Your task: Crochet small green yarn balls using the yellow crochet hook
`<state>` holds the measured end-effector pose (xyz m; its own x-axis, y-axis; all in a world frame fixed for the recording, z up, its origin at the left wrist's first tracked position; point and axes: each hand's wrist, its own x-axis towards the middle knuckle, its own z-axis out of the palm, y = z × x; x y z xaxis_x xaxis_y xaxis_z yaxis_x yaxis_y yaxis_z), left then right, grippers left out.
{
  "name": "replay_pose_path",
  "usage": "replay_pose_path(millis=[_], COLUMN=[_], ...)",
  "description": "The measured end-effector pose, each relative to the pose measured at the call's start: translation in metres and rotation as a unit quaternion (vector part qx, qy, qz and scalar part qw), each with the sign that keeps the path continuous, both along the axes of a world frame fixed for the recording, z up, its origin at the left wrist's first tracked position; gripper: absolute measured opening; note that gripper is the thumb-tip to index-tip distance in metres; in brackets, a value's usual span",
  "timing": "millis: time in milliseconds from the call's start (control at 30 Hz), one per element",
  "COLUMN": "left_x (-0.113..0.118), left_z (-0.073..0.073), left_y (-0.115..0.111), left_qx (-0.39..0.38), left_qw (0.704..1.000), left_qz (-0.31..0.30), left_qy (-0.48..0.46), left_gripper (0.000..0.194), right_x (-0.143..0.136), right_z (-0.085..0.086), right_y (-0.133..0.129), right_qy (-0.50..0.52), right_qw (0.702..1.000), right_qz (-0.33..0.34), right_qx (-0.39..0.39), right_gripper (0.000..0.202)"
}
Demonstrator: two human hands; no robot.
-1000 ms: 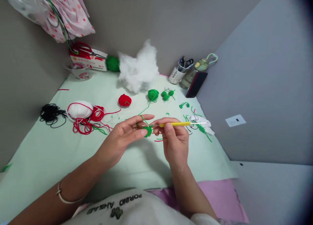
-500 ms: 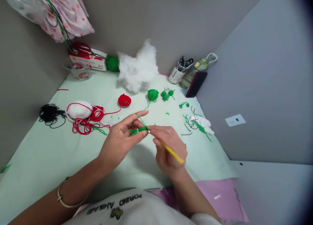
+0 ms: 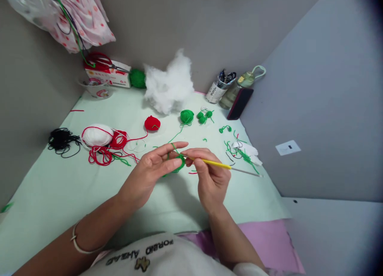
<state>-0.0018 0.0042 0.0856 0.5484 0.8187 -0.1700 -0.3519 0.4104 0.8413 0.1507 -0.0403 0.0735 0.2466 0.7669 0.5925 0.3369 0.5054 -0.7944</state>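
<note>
My left hand [image 3: 146, 174] pinches a small green crocheted piece [image 3: 179, 164] between thumb and fingers, and green yarn loops over its raised index finger. That yarn runs back to a green ball [image 3: 187, 117]. My right hand [image 3: 211, 176] grips a yellow-handled crochet hook [image 3: 217, 163], whose metal shaft sticks out to the right. The hook's working tip meets the green piece at my left fingertips, where the fingers partly hide it.
White stuffing [image 3: 169, 84] lies at the back. Red yarn [image 3: 152, 123], white yarn [image 3: 98, 135] and black yarn [image 3: 61, 140] are on the left. A pen cup [image 3: 216, 91], phone [image 3: 240, 104] and yarn scraps [image 3: 245, 154] stand or lie on the right.
The hook has swung from pointing down toward me to lying nearly level, pointing right. My right hand has turned with it, and the green piece shows more below my left thumb.
</note>
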Motion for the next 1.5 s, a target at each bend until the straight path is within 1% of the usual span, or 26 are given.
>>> replay_pose_path(millis=[67,100,167,200,233,267,333,400,433,500,567,667,733,867,967,1067,1167,1267,1333,1367,1400,1433,1467,1500], left_x=[0.003,0.004,0.005,0.005,0.005,0.004,0.002,0.000,-0.001,-0.002,-0.003,-0.008,-0.012,-0.017,-0.015,-0.012,-0.008,-0.005,-0.003,-0.003,-0.003,-0.003,-0.003,-0.004], left_z=[0.000,-0.001,-0.003,-0.004,-0.005,-0.007,-0.008,-0.008,-0.007,-0.006,-0.006,-0.006,-0.006,-0.005,-0.003,-0.001,0.000,-0.003,-0.005,-0.006,-0.007,-0.007,-0.007,-0.007], left_y=[0.000,0.000,0.002,0.003,0.004,0.005,0.007,0.006,0.005,0.003,0.002,0.003,0.005,0.008,0.008,0.006,0.001,-0.002,-0.003,-0.002,-0.001,0.000,0.002,0.004], left_qx=[-0.019,-0.035,-0.074,-0.092,-0.108,-0.119,-0.120,-0.089,-0.063,-0.011,0.015,0.012,0.014,0.032,0.058,0.078,0.094,0.103,0.073,0.040,-0.002,-0.045,-0.082,-0.108], left_qw=[0.999,0.998,0.996,0.994,0.992,0.990,0.989,0.994,0.997,1.000,1.000,0.999,0.999,0.998,0.996,0.992,0.987,0.984,0.991,0.996,0.999,0.999,0.996,0.993], left_qz=[0.032,0.041,0.026,0.011,-0.002,-0.010,-0.009,-0.007,-0.011,-0.015,-0.023,-0.033,-0.027,-0.008,0.006,0.043,0.072,0.082,0.070,0.051,0.026,0.003,-0.012,-0.017], left_qy=[-0.008,-0.015,-0.035,-0.050,-0.064,-0.077,-0.086,-0.063,-0.047,-0.016,0.003,0.030,0.045,0.055,0.065,0.091,0.111,0.116,0.083,0.056,0.026,0.001,-0.018,-0.031], left_gripper=[0.037,0.040,0.040,0.037,0.032,0.028,0.023,0.025,0.027,0.031,0.031,0.035,0.038,0.036,0.034,0.034,0.040,0.044,0.047,0.049,0.050,0.049,0.048,0.045], right_x=[-0.002,-0.002,-0.001,0.000,0.002,0.003,0.006,0.007,0.007,0.006,0.005,0.006,0.008,0.010,0.008,0.005,0.003,0.003,0.002,0.002,0.002,0.002,0.002,0.002], right_z=[-0.002,-0.004,-0.005,-0.005,-0.005,-0.004,-0.001,0.001,0.001,0.002,0.001,0.000,0.001,0.006,0.008,0.006,0.001,-0.003,-0.004,-0.004,-0.004,-0.005,-0.004,-0.004], right_y=[-0.002,-0.003,-0.004,-0.004,-0.004,-0.004,-0.003,-0.001,-0.001,0.001,0.002,0.003,0.004,0.003,-0.003,-0.008,-0.010,-0.009,-0.008,-0.008,-0.008,-0.008,-0.007,-0.007], right_qy=[-0.078,-0.131,-0.222,-0.235,-0.217,-0.169,-0.025,0.090,0.112,0.111,0.111,0.162,0.191,0.199,0.140,0.014,-0.075,-0.163,-0.266,-0.309,-0.328,-0.318,-0.279,-0.218], right_qw=[0.997,0.990,0.970,0.965,0.970,0.981,0.999,0.995,0.991,0.989,0.989,0.980,0.971,0.967,0.982,0.999,0.996,0.983,0.957,0.941,0.931,0.933,0.947,0.967], right_qz=[-0.023,-0.041,-0.068,-0.071,-0.068,-0.059,-0.029,0.010,0.027,0.041,0.035,0.056,0.080,0.105,0.078,0.027,0.006,-0.017,-0.056,-0.077,-0.093,-0.099,-0.093,-0.080], right_qx=[0.019,0.035,0.073,0.088,0.091,0.080,0.029,-0.039,-0.062,-0.086,-0.091,-0.105,-0.117,-0.116,-0.096,-0.033,0.048,0.081,0.100,0.115,0.128,0.133,0.125,0.105], right_gripper=[0.022,0.025,0.031,0.033,0.032,0.029,0.021,0.020,0.020,0.020,0.019,0.021,0.023,0.024,0.021,0.020,0.027,0.029,0.029,0.029,0.029,0.029,0.028,0.026])
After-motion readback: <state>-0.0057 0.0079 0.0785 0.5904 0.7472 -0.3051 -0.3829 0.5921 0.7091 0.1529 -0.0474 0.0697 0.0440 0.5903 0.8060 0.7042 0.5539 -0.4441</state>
